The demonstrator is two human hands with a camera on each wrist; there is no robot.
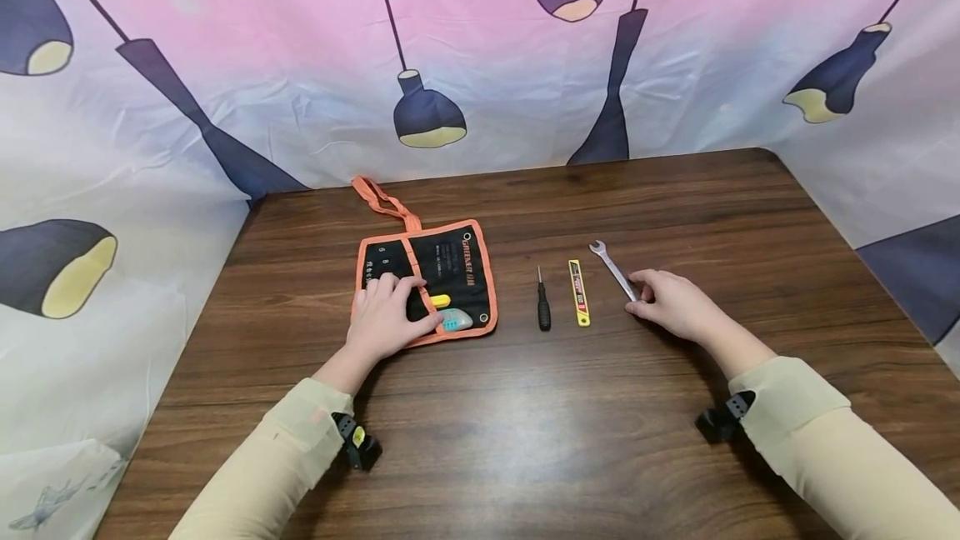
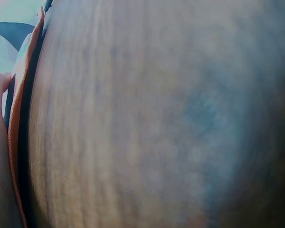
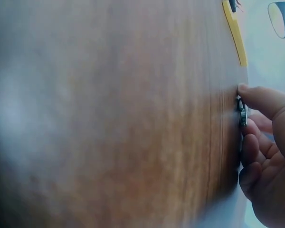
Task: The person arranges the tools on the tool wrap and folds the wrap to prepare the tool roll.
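My left hand (image 1: 381, 317) rests on a black tool pouch (image 1: 442, 261) with orange edging, thumb and forefinger spread by its orange pocket strip. From the pocket stick out a yellow handle (image 1: 440, 301) and a grey-and-teal tool end (image 1: 457, 320), partly hidden near the thumb. On the right, my right hand (image 1: 671, 302) pinches the near end of a silver wrench (image 1: 617, 269) between thumb and fingers; its open jaw points away from me. The right wrist view shows the fingers around the wrench's end (image 3: 242, 114), low against the table.
Between the pouch and the wrench lie a black-handled screwdriver (image 1: 543, 307) and a flat yellow pack (image 1: 579, 293), side by side. The pouch's orange strap (image 1: 386, 202) trails toward the back edge of the wooden table (image 1: 480, 440). A printed cloth (image 1: 315, 40) hangs behind and at both sides.
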